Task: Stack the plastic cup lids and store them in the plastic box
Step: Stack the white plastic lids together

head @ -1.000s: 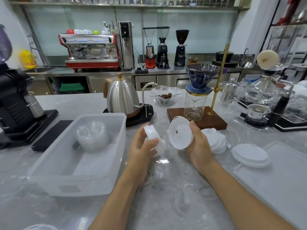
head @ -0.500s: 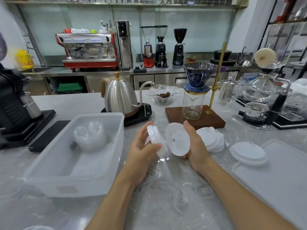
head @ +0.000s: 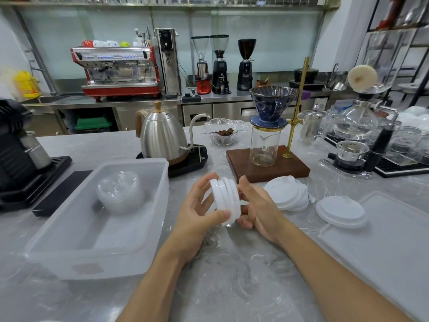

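Above the counter (head: 232, 263), your left hand (head: 197, 210) and right hand (head: 257, 205) grip a white lid stack (head: 225, 201) between them. Clear lids (head: 119, 191) sit in the plastic box (head: 92, 263).

- The lids (head: 224, 200) between the fingers (head: 204, 184) were matt white plastic.
- The box (head: 97, 219) left of the fingers was frosted, translucent plastic.
- The desk (head: 232, 275) below looked like glossy grey marble.
- The kettle (head: 162, 135) beyond was shiny metal with a wooden handle.
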`<state>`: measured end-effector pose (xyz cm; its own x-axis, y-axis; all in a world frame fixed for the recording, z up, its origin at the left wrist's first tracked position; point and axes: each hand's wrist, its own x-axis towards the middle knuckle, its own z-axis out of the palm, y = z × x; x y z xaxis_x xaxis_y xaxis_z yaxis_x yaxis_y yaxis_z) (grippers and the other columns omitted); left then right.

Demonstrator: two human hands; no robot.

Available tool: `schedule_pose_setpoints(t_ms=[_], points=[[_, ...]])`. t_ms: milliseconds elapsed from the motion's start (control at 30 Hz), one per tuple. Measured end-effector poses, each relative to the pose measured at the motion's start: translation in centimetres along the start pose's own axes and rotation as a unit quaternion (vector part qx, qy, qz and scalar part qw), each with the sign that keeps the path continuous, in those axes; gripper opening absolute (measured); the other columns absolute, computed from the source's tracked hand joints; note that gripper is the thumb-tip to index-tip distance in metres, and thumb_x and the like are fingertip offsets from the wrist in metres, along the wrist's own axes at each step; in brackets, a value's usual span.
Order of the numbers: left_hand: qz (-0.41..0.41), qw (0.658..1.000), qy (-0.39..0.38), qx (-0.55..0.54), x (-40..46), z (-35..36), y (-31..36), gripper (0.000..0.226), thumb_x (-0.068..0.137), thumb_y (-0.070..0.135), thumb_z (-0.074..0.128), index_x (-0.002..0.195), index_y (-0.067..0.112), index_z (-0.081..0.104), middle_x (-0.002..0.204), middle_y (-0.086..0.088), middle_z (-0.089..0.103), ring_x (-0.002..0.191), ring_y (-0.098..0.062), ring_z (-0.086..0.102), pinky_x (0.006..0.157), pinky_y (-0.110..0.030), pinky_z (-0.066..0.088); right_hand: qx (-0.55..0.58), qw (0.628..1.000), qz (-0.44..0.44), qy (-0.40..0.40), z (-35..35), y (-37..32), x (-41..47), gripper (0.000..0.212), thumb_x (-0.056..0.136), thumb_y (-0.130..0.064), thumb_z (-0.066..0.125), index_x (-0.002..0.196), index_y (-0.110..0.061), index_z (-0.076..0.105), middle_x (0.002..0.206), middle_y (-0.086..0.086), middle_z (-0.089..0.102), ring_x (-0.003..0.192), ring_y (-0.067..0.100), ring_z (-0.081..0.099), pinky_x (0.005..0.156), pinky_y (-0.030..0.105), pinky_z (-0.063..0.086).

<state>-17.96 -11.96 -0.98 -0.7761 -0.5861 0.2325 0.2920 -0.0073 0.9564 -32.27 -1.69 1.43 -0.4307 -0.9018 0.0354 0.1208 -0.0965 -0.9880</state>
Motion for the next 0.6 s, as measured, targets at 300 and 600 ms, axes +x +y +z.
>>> schedule_pose_setpoints(t_ms=[300,600], points=[[-0.004,1.0,-0.004,0.005,0.0,0.2,0.1,0.09,0.062,0.03,0.098,0.142,0.038,0.056,0.146,0.003,0.06,0.136,-0.033,0.056,0.11,-0.062,0.046,-0.011,1.0,0.024,-0.004,-0.1,-0.1,-0.2,0.07,0.077,-0.045,0.068,0.118,0.009,0.052,0.083,0.021,0.057,0.052,0.023,0.043,0.035,0.022,0.027],[-0.007,1.0,0.019,-0.023,-0.2,0.9,0.3,0.074,0.07,0.03,0.088,0.138,0.04,0.06,0.135,-0.001,0.067,0.113,-0.029,0.072,0.083,-0.045,0.062,-0.054,0.998,0.015,0.007,-0.1,0.4,0.1,0.065,0.08,-0.051,0.064,0.112,0.005,0.054,0.069,0.01,0.063,0.047,0.019,0.045,0.033,0.021,0.029]])
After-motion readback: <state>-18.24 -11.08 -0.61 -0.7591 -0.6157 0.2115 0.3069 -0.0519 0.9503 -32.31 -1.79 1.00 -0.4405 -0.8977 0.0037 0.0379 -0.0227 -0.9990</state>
